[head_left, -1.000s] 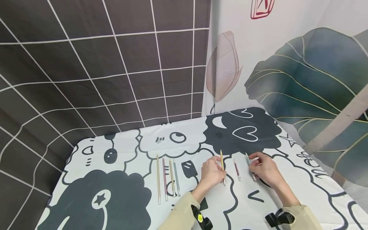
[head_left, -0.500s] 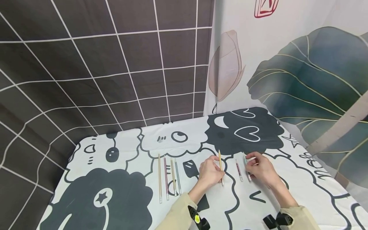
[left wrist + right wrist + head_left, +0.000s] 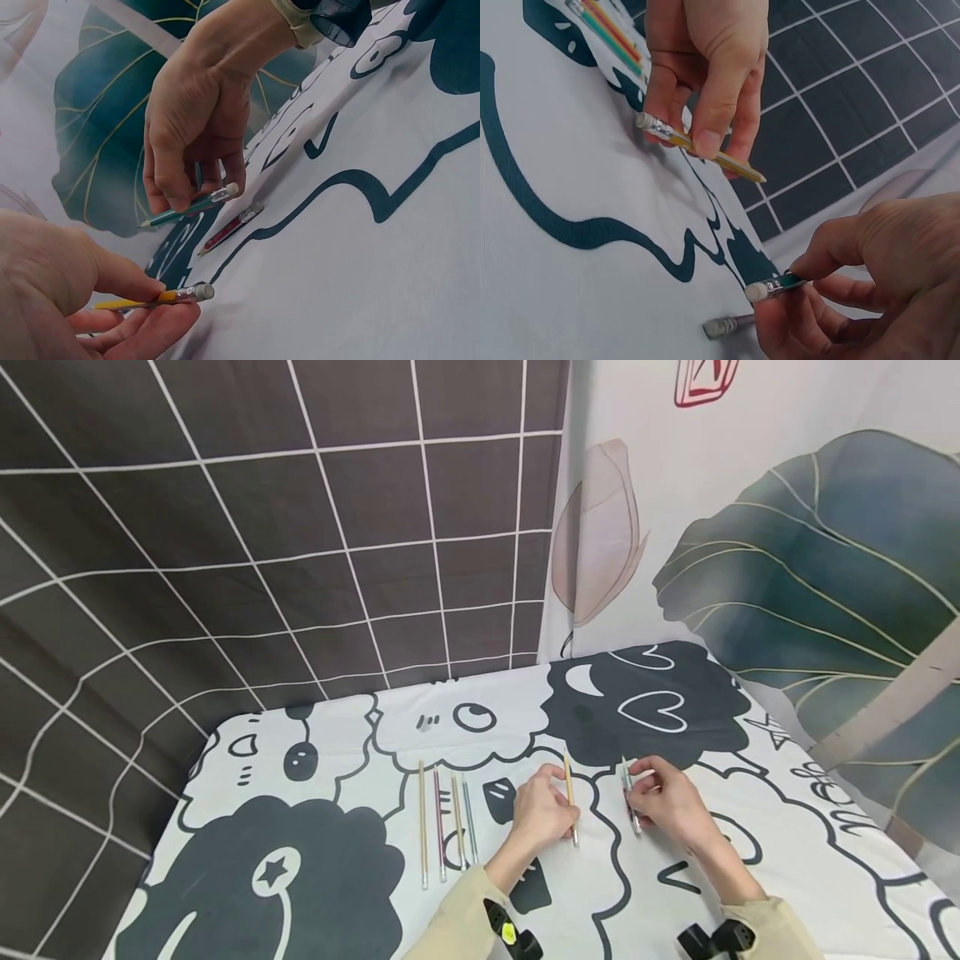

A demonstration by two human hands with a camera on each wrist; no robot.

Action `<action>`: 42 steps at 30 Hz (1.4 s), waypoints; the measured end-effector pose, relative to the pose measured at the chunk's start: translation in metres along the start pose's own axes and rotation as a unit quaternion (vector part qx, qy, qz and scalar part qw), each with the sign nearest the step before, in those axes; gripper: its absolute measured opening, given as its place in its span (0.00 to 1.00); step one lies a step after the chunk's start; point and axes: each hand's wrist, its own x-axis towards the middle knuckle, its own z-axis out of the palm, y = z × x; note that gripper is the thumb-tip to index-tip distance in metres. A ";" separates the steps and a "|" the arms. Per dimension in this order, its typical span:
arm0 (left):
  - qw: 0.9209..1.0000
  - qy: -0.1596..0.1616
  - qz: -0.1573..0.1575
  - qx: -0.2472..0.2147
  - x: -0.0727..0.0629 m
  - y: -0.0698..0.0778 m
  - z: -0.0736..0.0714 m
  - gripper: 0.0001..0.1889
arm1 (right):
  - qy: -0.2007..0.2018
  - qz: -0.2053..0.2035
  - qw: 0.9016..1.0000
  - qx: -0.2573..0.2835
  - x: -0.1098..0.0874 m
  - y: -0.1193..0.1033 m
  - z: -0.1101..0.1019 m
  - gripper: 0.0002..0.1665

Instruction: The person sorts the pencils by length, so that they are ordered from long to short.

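Note:
My left hand (image 3: pixel 542 806) pinches a yellow pencil (image 3: pixel 169 297) between thumb and fingers, eraser end toward me and tip away. To its right, my right hand (image 3: pixel 671 802) pinches a green pencil (image 3: pixel 184 211) by thumb and fingers. A short dark red pencil (image 3: pixel 231 229) lies on the cloth close by the green one. In the head view these two overlap, and whether they touch I cannot tell. In the right wrist view, only the eraser end of the red pencil (image 3: pixel 729 325) shows beside the right fingers.
Left of my hands, several pencils (image 3: pixel 439 827) lie side by side in a row on the white cloth (image 3: pixel 555 902) with black cartoon prints. A dark grid curtain (image 3: pixel 360 527) hangs behind the table. A leaf-printed curtain (image 3: pixel 810 568) hangs at the right.
My right hand has moved left with the green pencil, from apart from the red pencil to right beside it. My left hand has shifted slightly left, still holding the yellow pencil.

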 end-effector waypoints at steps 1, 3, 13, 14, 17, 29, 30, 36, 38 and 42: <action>1.000 0.001 0.001 0.000 0.000 0.000 -0.001 0.21 | 0.001 -0.001 1.000 0.001 0.000 -0.001 0.001 0.21; 1.000 0.002 0.001 -0.001 0.000 -0.001 -0.002 0.22 | 0.002 -0.001 1.000 0.004 0.000 -0.002 0.004 0.22; 1.000 0.014 -0.009 0.004 -0.002 -0.004 -0.006 0.21 | -0.003 -0.007 1.000 0.030 0.000 -0.006 0.014 0.23; 1.000 0.015 -0.009 0.006 -0.002 -0.004 -0.006 0.21 | -0.003 -0.008 0.999 0.031 0.000 -0.007 0.015 0.22; 1.000 0.017 -0.007 0.008 -0.003 -0.006 -0.008 0.22 | -0.005 -0.007 1.000 0.028 0.001 -0.008 0.017 0.22; 1.000 0.016 -0.024 -0.008 -0.004 -0.010 -0.016 0.24 | -0.016 -0.004 0.999 0.027 0.003 -0.015 0.025 0.22; 0.999 0.016 -0.026 -0.010 -0.005 -0.011 -0.017 0.24 | -0.017 -0.005 0.999 0.027 0.003 -0.015 0.026 0.21; 0.999 0.026 -0.020 -0.002 -0.007 -0.013 -0.021 0.23 | -0.025 -0.007 0.999 0.033 0.003 -0.018 0.030 0.20; 0.999 0.029 -0.017 0.000 -0.008 -0.014 -0.023 0.23 | -0.025 -0.009 0.999 0.033 0.003 -0.019 0.032 0.20; 0.999 0.032 -0.015 0.007 -0.009 -0.016 -0.026 0.23 | -0.025 -0.013 0.999 0.035 0.004 -0.021 0.037 0.21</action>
